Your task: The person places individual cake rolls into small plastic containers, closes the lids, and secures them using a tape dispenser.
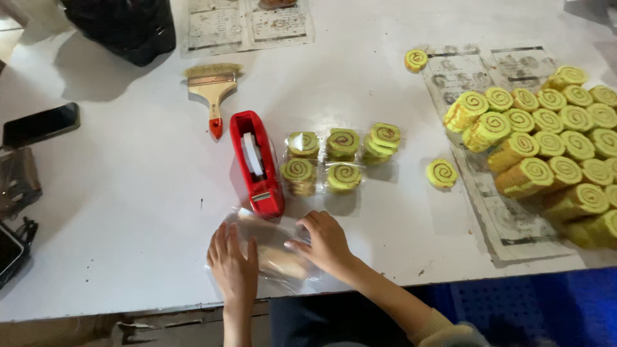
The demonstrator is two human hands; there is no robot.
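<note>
Carefully, the left hand (234, 266) lies flat and the right hand (324, 243) presses with curled fingers on the clear plastic bag (273, 254) at the near edge, just near the red tape dispenser (257, 164); smooth it evenly.

White bench (128, 212) bearing items outside the work in hand. Red plastic tape dispenser (257, 164) with a white roll, lying just beyond the grips. Wooden-handled flat paintbrush (213, 87) with a red tip, farther beyond them. Wrapped stacks of yellow spiral-patterned round cakes (340, 157), beyond the grips and beside the dispenser. Large heap of unwrapped yellow spiral cakes (553, 148) on printed paper sheets (508, 225), well off to the right. Dark smartphone (41, 124) and black bag (125, 29), far to the left.
</note>
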